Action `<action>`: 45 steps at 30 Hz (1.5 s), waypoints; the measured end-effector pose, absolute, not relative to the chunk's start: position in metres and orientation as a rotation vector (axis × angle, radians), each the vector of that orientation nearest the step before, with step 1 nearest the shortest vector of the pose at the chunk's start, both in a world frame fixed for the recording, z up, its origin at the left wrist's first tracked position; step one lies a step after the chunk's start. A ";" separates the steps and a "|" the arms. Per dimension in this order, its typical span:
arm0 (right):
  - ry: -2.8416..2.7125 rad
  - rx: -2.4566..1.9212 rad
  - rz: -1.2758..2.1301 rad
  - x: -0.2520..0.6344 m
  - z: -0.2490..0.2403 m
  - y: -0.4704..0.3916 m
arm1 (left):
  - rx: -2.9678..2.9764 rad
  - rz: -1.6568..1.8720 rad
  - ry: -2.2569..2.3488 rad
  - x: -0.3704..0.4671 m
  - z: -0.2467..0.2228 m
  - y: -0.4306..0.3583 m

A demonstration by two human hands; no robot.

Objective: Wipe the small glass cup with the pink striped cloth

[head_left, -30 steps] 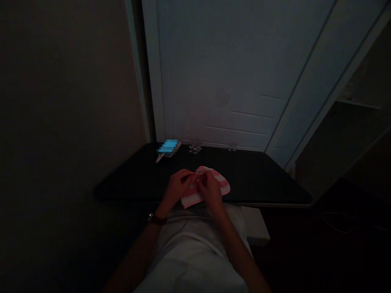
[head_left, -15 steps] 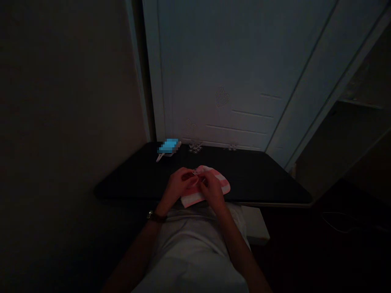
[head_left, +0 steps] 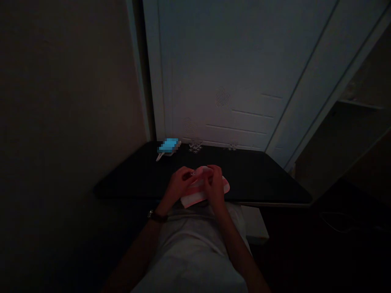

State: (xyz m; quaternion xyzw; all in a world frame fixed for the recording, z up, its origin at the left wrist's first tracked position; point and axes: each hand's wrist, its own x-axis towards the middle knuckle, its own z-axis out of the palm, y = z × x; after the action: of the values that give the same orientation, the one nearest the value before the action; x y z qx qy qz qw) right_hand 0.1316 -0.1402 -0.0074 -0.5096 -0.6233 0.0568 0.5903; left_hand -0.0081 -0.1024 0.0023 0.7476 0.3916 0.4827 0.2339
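A pink and white striped cloth [head_left: 195, 194] lies at the near edge of the black table [head_left: 250, 175], under both hands. My left hand [head_left: 182, 181] is closed in a pinch at the cloth's upper left, on a small clear round piece [head_left: 193, 173]. On the right side of the cloth, my right hand [head_left: 214, 181] has its fingers bent and drawn together; what lies between the fingertips is too dark to tell. More clear round pieces [head_left: 195, 147] sit in a cluster at the table's back edge, and a few others [head_left: 232, 147] lie further right.
A phone with a blue, pixelated screen [head_left: 168, 145] rests on a white stand at the back left. Behind the table rises a pale panel [head_left: 220, 61] with heart patterns. A white box [head_left: 255, 224] is below the table's front edge, right of my lap.
My right hand has moved slightly up and right, away from my left hand, and its fingers have shifted over the cloth. My left hand has barely moved.
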 end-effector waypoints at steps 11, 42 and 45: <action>-1.585 -1.194 0.219 0.132 -0.016 -0.132 | 2.049 1.229 1.051 -0.011 -0.009 -0.093; -1.611 -1.636 -0.118 0.128 -0.013 -0.137 | 2.203 1.084 1.161 -0.006 -0.002 -0.107; -1.613 -1.614 -0.118 0.130 -0.012 -0.138 | 2.242 1.111 1.173 -0.005 -0.003 -0.106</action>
State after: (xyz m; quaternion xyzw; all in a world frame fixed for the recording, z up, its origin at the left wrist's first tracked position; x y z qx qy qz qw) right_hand 0.1298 -0.1379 -0.0121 -0.6426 -0.6422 -0.0469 0.4153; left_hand -0.0046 -0.1061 -0.0030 0.7968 0.4169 0.3950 0.1880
